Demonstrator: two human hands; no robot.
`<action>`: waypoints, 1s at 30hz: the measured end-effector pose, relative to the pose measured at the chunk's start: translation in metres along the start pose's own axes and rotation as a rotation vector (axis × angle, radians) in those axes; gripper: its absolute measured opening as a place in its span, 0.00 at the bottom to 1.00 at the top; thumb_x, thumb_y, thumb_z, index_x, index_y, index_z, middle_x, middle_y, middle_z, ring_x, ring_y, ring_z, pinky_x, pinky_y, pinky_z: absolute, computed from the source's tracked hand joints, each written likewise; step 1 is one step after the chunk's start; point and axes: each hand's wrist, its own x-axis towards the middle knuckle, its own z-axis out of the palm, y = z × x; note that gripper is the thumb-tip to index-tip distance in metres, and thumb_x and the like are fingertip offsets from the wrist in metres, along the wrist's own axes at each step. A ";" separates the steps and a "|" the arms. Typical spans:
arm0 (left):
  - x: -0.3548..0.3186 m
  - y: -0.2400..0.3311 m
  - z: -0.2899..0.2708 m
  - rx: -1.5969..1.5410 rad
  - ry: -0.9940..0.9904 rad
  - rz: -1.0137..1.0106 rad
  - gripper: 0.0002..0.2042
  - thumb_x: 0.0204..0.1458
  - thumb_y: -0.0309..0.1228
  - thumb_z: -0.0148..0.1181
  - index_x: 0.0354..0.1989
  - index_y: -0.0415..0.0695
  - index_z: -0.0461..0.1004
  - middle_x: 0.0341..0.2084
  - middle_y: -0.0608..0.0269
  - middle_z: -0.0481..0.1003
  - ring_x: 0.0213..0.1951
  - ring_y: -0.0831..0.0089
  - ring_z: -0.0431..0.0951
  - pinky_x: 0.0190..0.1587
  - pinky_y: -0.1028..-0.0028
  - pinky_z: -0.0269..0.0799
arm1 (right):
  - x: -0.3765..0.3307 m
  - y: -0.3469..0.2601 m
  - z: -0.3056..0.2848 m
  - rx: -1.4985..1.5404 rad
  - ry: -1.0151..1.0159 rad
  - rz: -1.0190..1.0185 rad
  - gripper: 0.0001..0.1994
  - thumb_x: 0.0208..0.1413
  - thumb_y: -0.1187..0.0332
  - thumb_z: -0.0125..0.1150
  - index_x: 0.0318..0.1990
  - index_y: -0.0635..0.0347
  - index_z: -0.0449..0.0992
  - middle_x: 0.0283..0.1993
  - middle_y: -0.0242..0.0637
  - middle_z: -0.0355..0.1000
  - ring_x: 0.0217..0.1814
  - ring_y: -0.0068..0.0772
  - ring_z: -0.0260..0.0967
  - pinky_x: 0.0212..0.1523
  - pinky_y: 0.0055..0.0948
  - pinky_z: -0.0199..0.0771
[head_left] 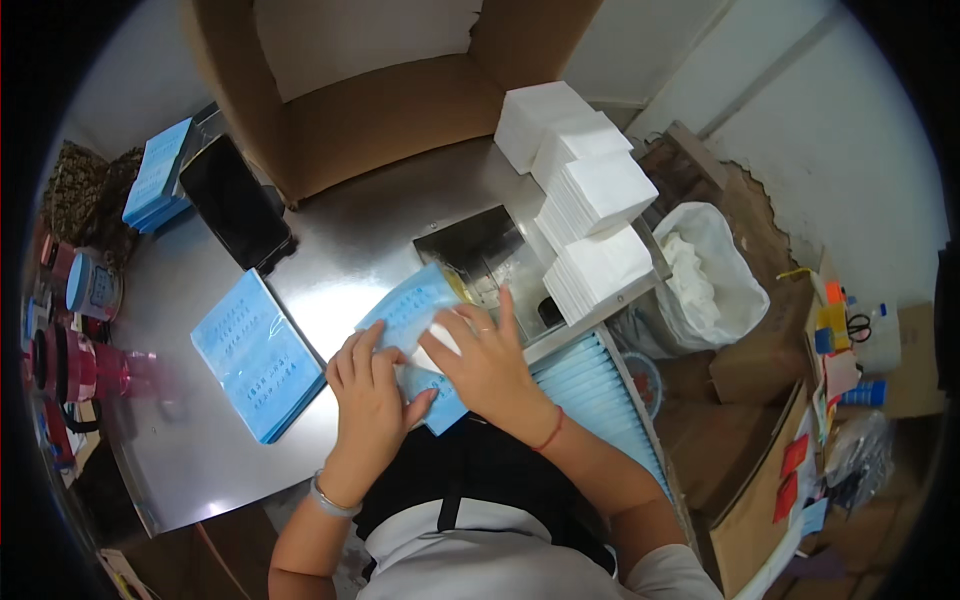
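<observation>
A blue printed plastic packet (pixel 408 306) lies slantwise on the metal table in front of me. My left hand (pixel 367 385) has its fingers curled over the packet's left side, with the thumb near its lower part. My right hand (pixel 487 362) bends its fingers around white folded paper (pixel 440 340) at the packet's middle, and one finger points up. Both hands partly cover the packet, so how far the paper sits inside it is hidden. To the left lies a stack of similar filled blue packets (pixel 258 355).
Stacks of white folded paper (pixel 600 190) stand at the right, beside a dark recess (pixel 480 250) in the metal table (pixel 190 440). Behind is an open cardboard box (pixel 390 125). A phone (pixel 235 205), more blue packets (pixel 158 175) and a pink bottle (pixel 95 365) stand left. A white-lined bin (pixel 735 285) is right.
</observation>
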 end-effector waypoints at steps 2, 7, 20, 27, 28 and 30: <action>-0.004 0.010 0.004 0.050 0.017 0.023 0.20 0.41 0.34 0.71 0.42 0.47 0.72 0.65 0.47 0.60 0.65 0.43 0.59 0.62 0.43 0.51 | 0.008 -0.002 0.008 0.076 -0.110 -0.032 0.14 0.51 0.72 0.58 0.46 0.60 0.77 0.50 0.40 0.71 0.55 0.47 0.68 0.68 0.66 0.48; -0.005 0.020 -0.006 0.190 -0.062 -0.006 0.20 0.42 0.29 0.71 0.45 0.52 0.74 0.68 0.43 0.55 0.69 0.39 0.52 0.64 0.36 0.46 | 0.001 0.040 -0.057 0.034 0.347 0.237 0.13 0.51 0.77 0.60 0.45 0.70 0.77 0.42 0.47 0.72 0.49 0.50 0.69 0.59 0.48 0.66; 0.042 0.015 -0.005 0.227 -0.279 0.144 0.25 0.45 0.54 0.67 0.43 0.48 0.74 0.63 0.37 0.61 0.60 0.42 0.64 0.60 0.40 0.56 | -0.020 0.085 -0.072 -0.077 0.285 0.465 0.10 0.50 0.77 0.62 0.40 0.68 0.81 0.38 0.41 0.70 0.42 0.45 0.66 0.45 0.40 0.69; 0.009 0.026 -0.010 0.086 -0.115 0.110 0.23 0.48 0.44 0.69 0.48 0.44 0.73 0.57 0.41 0.67 0.31 0.58 0.78 0.31 0.66 0.77 | -0.019 0.102 -0.094 -0.181 0.251 0.284 0.18 0.45 0.79 0.61 0.47 0.68 0.78 0.47 0.44 0.71 0.49 0.51 0.66 0.51 0.41 0.68; 0.008 0.029 -0.015 0.012 -0.211 0.082 0.23 0.47 0.42 0.68 0.50 0.43 0.73 0.58 0.41 0.66 0.33 0.56 0.78 0.34 0.64 0.77 | -0.021 0.095 -0.093 -0.293 0.257 0.253 0.20 0.44 0.80 0.59 0.49 0.68 0.77 0.49 0.45 0.73 0.51 0.52 0.68 0.54 0.45 0.67; 0.011 0.025 -0.018 -0.059 -0.304 0.052 0.24 0.47 0.39 0.68 0.51 0.42 0.73 0.59 0.40 0.66 0.36 0.55 0.78 0.37 0.63 0.77 | -0.028 0.050 -0.073 -0.123 0.393 0.163 0.20 0.47 0.77 0.60 0.51 0.66 0.76 0.49 0.45 0.74 0.51 0.52 0.70 0.55 0.46 0.68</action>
